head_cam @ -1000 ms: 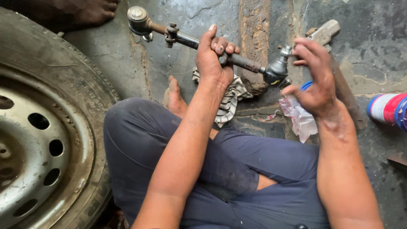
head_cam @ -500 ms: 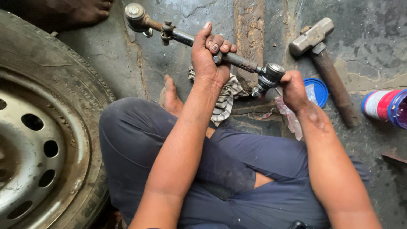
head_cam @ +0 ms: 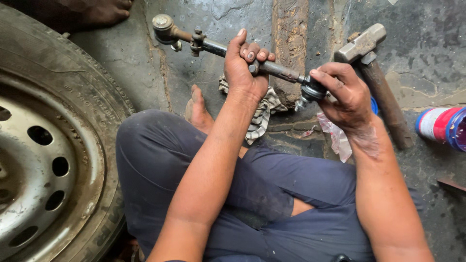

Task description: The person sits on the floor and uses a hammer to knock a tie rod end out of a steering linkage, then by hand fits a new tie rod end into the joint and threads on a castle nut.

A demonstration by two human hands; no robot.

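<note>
A long greasy steel rod with a joint at each end is held across my lap above the floor. My left hand grips the rod near its middle. My right hand wraps its fingers around the black ball joint at the rod's right end, whose threaded stud points down. The far joint sticks out to the upper left. I sit with my legs folded in dark blue trousers.
A car tyre on a steel rim stands at the left. A hammer lies on the concrete floor at the right, next to a blue lid and a red, white and blue can. A striped rag and a plastic bag lie under my hands. Another person's bare foot shows at the top.
My right hand came down from near the hammer, dipped below the joint, then closed around the ball joint. My left hand kept its grip on the rod.
</note>
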